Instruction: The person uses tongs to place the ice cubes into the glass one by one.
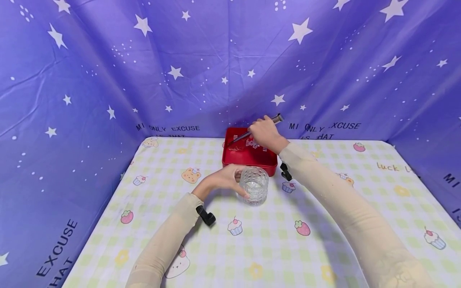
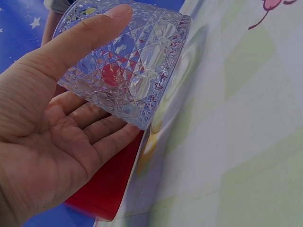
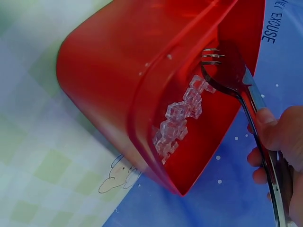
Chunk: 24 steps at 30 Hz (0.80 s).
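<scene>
My left hand [image 1: 224,178] holds a clear cut-patterned glass [image 1: 255,192] on the tablecloth, thumb on the near side and fingers behind it. In the left wrist view the thumb lies across the faceted wall of the glass [image 2: 156,56], which stands upright. My right hand [image 1: 265,133] grips metal tongs [image 3: 251,106] with a fork-shaped tip. They slant down into a red box [image 1: 248,161] just behind the glass. Inside, clear ice-like cubes [image 3: 177,118] lie in a cluster. The fork tip is beside the cubes, with none between the tongs' ends.
A checked tablecloth [image 1: 234,256] with printed cakes and strawberries covers the table. Behind the box, close to the table's back edge, hangs a purple star-printed curtain [image 1: 201,80]; it also runs along both sides. Black wrist straps [image 1: 206,216] sit on both sleeves.
</scene>
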Available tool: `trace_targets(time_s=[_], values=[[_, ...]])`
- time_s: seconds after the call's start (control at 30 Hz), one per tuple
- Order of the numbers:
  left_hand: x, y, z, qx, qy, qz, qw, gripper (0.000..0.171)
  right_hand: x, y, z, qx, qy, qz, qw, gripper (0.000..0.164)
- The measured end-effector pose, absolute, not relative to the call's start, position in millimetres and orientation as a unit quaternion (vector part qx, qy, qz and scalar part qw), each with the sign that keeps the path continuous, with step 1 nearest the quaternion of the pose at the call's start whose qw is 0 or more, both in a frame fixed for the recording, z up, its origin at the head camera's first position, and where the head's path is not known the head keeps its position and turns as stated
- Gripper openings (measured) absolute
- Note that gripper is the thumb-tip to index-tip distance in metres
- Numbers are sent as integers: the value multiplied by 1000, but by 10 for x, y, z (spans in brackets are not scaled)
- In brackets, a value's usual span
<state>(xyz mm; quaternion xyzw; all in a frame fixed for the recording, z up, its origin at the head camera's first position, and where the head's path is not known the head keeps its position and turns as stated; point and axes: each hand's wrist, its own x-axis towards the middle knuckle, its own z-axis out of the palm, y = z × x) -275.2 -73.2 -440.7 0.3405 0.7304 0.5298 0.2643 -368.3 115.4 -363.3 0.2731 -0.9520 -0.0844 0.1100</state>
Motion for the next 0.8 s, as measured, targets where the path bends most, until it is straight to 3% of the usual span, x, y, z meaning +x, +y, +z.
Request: trace_targets(time_s=[0.6,0.8], values=[[-2748,-731,-4402,346,744,515,248,80,-3688,1218,-3612,291,-939,-89,159,6],[-2749,-733,-4402,350,749,507,243,82,-3630,1306,-3505,290,-931,-80,208,10]])
